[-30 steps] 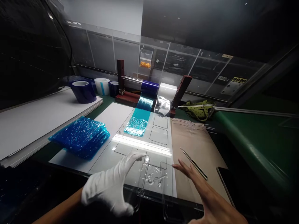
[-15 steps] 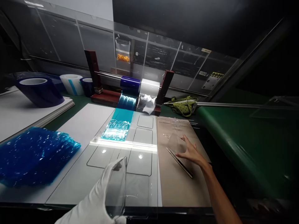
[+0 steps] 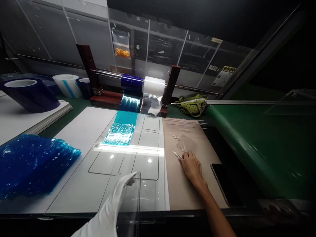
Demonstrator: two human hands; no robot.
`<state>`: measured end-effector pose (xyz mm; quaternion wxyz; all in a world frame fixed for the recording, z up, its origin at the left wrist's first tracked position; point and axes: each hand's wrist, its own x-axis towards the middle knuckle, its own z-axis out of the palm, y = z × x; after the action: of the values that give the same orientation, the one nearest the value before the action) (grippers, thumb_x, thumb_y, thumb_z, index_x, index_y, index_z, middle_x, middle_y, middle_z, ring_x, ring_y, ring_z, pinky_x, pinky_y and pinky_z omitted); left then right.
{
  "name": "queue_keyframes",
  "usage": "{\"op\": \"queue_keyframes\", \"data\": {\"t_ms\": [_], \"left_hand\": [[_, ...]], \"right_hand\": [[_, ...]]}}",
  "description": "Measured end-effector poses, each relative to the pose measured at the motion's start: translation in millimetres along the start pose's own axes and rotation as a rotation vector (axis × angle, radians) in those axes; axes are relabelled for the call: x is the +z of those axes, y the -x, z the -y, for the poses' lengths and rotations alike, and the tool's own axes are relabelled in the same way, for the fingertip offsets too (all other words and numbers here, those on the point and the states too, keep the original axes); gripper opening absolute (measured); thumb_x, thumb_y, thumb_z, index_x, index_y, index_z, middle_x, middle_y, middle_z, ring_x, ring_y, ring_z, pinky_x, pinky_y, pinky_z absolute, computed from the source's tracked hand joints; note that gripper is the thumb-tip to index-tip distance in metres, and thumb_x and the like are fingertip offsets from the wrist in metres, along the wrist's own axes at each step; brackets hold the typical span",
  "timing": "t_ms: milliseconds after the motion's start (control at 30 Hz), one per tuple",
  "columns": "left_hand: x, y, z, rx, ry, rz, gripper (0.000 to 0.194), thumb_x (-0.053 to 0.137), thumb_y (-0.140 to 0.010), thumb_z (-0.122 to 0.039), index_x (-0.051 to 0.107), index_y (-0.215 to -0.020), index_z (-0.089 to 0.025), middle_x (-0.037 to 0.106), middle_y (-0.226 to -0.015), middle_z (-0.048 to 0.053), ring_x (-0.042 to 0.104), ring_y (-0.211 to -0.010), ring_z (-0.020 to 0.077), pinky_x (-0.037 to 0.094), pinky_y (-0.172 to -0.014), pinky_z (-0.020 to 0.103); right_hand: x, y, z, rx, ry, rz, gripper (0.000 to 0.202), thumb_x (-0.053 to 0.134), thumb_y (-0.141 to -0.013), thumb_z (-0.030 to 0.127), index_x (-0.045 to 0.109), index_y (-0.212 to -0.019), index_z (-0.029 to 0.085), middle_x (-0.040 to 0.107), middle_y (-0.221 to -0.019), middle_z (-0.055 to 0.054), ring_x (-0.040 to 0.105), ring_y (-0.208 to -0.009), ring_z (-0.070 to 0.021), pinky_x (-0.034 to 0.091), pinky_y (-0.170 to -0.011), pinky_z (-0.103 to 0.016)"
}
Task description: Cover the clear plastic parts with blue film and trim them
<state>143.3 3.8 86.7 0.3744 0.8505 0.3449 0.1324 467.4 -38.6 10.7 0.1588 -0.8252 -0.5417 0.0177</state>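
My left hand [image 3: 123, 186], in a white glove, holds a clear plastic panel [image 3: 130, 204] upright near the front edge of the table. Its fingertips curl over the panel's top edge. On the brown board, my bare right hand [image 3: 192, 168] is closed over a slim pointed metal tool [image 3: 176, 154], perhaps tweezers. Only the tip shows; my fingers cover the rest. Just beyond these fingers a small clear square piece [image 3: 187, 144] lies flat on the brown board [image 3: 177, 194].
Blue film [image 3: 123, 128] and clear film [image 3: 154, 107] hang from rolls on a wooden stand. Crumpled blue film [image 3: 34, 164] lies at left beside upright film rolls [image 3: 32, 93]. A phone [image 3: 227, 184] rests right of my right hand. Thin sticks [image 3: 185, 123] cross the board's far end.
My right hand has moved down and left from the clear square piece and closed on the metal tool. The square now lies flat. My left hand still holds the panel, and the view has shifted.
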Motion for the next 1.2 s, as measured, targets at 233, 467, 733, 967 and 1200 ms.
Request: {"op": "queue_keyframes", "data": {"t_ms": [233, 467, 733, 967, 1200], "left_hand": [[-8.5, 15, -2, -0.003, -0.037, 0.021, 0.037, 0.052, -0.089, -0.04, 0.053, -0.119, -0.018, 0.056, -0.119, 0.008, 0.057, -0.104, 0.0213, 0.05, -0.088, 0.044], [-11.9, 50, 6, 0.02, -0.034, 0.097, 0.059, 0.054, -0.083, -0.053, 0.043, -0.132, -0.023, 0.053, -0.127, 0.01, 0.053, -0.114, 0.0263, 0.045, -0.098, 0.048], [-2.3, 88, 39, 0.071, 0.042, 0.151, 0.129, 0.077, -0.044, -0.059, 0.007, -0.148, -0.029, 0.032, -0.148, 0.011, 0.033, -0.132, 0.0416, 0.033, -0.109, 0.052], [0.0, 88, 34, 0.068, 0.019, 0.18, 0.12, 0.074, -0.054, -0.059, 0.007, -0.148, -0.028, 0.024, -0.151, 0.012, 0.032, -0.132, 0.0431, 0.03, -0.11, 0.054], [-3.7, 73, 17, 0.116, -0.024, 0.193, 0.12, 0.073, -0.05, -0.061, 0.012, -0.148, -0.026, 0.024, -0.151, 0.012, 0.034, -0.132, 0.0404, 0.035, -0.109, 0.048]], "right_hand": [[-37, 69, 58, -0.004, -0.466, 0.098, 0.033, 0.024, -0.099, 0.04, 0.048, -0.11, 0.02, 0.053, -0.068, 0.002, 0.054, -0.059, -0.0139, 0.047, -0.058, -0.025], [-64, 150, 149, -0.244, -0.971, 0.395, 0.037, 0.033, -0.095, 0.044, 0.062, -0.088, 0.023, 0.059, -0.071, -0.002, 0.056, -0.061, -0.0126, 0.047, -0.062, -0.023], [-57, 164, 175, -0.098, -0.842, 0.515, 0.065, 0.072, -0.044, 0.075, 0.05, -0.074, 0.022, 0.049, -0.072, 0.002, 0.043, -0.062, -0.0114, 0.039, -0.051, -0.02], [-35, 162, 167, -0.24, -0.882, 0.5, 0.065, 0.066, -0.048, 0.081, 0.048, -0.068, 0.021, 0.044, -0.064, 0.005, 0.037, -0.054, -0.0082, 0.032, -0.044, -0.019], [-27, 170, 164, -0.304, -0.903, 0.394, 0.069, 0.052, -0.053, 0.088, 0.044, -0.062, 0.021, 0.036, -0.056, 0.006, 0.031, -0.047, -0.0063, 0.029, -0.041, -0.019]]}}
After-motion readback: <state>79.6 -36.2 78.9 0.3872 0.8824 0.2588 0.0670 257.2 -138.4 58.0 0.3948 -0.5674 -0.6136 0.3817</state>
